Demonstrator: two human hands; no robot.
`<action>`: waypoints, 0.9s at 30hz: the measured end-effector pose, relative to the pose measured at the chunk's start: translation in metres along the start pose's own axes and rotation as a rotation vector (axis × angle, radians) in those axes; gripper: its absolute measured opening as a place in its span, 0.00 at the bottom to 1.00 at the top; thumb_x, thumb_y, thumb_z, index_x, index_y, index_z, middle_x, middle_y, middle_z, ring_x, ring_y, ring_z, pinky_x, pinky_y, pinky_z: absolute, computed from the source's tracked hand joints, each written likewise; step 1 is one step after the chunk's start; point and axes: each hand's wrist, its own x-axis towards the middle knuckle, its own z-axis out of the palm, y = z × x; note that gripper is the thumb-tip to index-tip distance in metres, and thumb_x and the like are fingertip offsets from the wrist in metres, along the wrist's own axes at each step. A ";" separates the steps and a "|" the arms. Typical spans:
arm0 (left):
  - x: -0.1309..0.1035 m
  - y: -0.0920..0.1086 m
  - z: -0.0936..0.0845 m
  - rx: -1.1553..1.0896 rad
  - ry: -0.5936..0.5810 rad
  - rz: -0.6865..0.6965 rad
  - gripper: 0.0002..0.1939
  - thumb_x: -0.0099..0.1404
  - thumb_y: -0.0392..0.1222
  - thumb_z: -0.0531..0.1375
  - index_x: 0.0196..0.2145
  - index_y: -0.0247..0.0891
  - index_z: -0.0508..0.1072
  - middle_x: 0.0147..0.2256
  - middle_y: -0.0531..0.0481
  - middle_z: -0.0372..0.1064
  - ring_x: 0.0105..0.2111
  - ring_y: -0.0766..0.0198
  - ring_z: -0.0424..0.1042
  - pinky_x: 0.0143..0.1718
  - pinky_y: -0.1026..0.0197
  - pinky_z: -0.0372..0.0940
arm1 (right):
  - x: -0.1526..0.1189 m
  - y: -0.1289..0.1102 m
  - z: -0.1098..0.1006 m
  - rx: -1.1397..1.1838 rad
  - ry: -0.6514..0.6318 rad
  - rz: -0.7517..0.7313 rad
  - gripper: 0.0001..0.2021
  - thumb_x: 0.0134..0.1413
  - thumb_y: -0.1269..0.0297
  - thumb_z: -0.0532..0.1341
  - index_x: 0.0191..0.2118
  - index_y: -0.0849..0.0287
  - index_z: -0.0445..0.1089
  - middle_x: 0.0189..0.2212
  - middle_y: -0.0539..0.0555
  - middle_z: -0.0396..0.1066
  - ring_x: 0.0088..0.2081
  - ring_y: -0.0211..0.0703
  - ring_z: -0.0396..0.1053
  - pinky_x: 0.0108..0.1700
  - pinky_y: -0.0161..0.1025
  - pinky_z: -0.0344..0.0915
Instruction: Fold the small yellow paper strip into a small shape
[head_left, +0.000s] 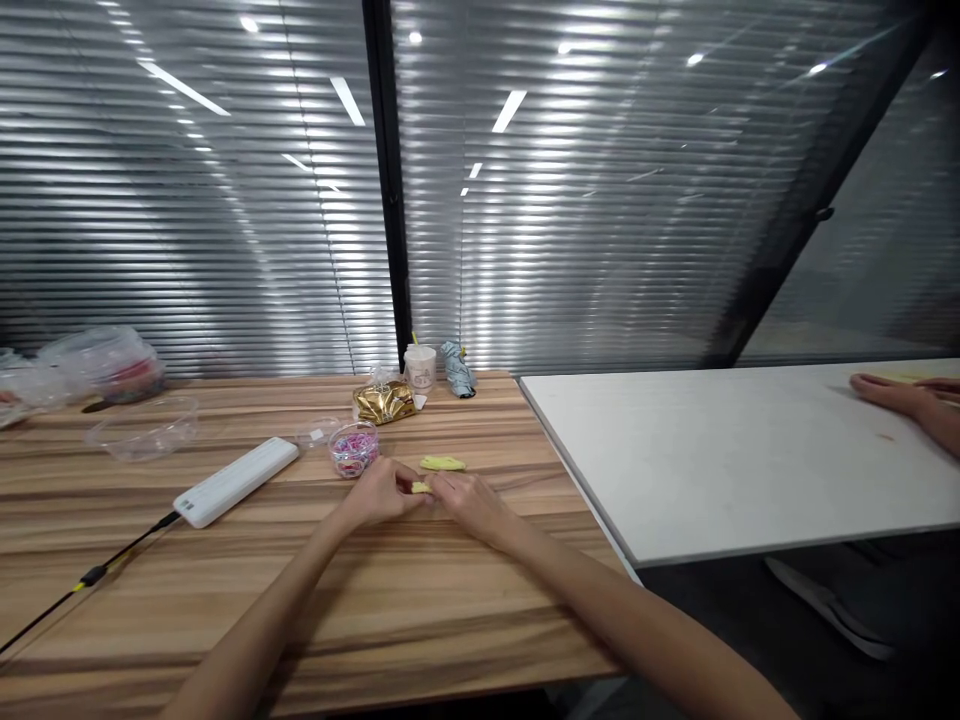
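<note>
Both your left hand (386, 492) and right hand (466, 500) pinch one small yellow piece (421, 487) on the bench (225, 600); a second yellow piece (442, 463) lies untouched just beyond, the bead tub (353, 449) left of it.

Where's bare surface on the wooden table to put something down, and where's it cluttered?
Free: the near wooden table between the forearms and its front edge, and the strip right of the right hand up to the white table. Crowded: around the left hand, the bead jar, gold bag, power strip and plastic tubs.
</note>
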 end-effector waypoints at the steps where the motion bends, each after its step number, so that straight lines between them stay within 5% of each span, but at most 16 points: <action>1: 0.001 -0.001 0.001 -0.060 -0.019 0.001 0.15 0.52 0.48 0.58 0.18 0.33 0.72 0.14 0.55 0.57 0.16 0.71 0.52 0.18 0.67 0.43 | 0.000 0.001 0.001 0.003 0.016 0.005 0.08 0.59 0.72 0.47 0.35 0.61 0.63 0.29 0.54 0.70 0.32 0.40 0.68 0.33 0.35 0.63; 7: 0.003 -0.002 0.007 -0.353 -0.101 -0.017 0.18 0.52 0.50 0.59 0.15 0.33 0.67 0.14 0.56 0.55 0.17 0.72 0.51 0.18 0.67 0.47 | -0.004 0.001 0.008 0.053 0.092 0.109 0.09 0.57 0.72 0.47 0.39 0.63 0.62 0.29 0.56 0.70 0.30 0.41 0.67 0.31 0.34 0.60; 13: 0.008 0.005 0.013 -0.516 -0.063 0.009 0.17 0.59 0.50 0.52 0.27 0.33 0.72 0.23 0.50 0.66 0.22 0.66 0.63 0.26 0.65 0.59 | 0.003 0.002 0.007 0.298 0.242 0.489 0.11 0.60 0.66 0.44 0.33 0.59 0.61 0.24 0.50 0.66 0.25 0.38 0.63 0.27 0.32 0.54; 20: 0.004 0.022 0.018 -0.371 0.059 0.154 0.14 0.62 0.46 0.50 0.31 0.36 0.71 0.32 0.48 0.68 0.33 0.63 0.66 0.38 0.62 0.60 | 0.009 0.015 0.014 0.457 0.426 0.767 0.13 0.59 0.60 0.44 0.28 0.57 0.59 0.22 0.49 0.63 0.26 0.38 0.62 0.29 0.33 0.54; 27: -0.002 0.029 0.013 -0.345 0.155 0.267 0.09 0.60 0.41 0.55 0.29 0.36 0.74 0.34 0.45 0.70 0.43 0.59 0.64 0.47 0.58 0.56 | 0.010 0.017 0.017 0.509 0.401 0.788 0.13 0.58 0.58 0.44 0.28 0.57 0.58 0.22 0.48 0.63 0.25 0.38 0.61 0.28 0.33 0.53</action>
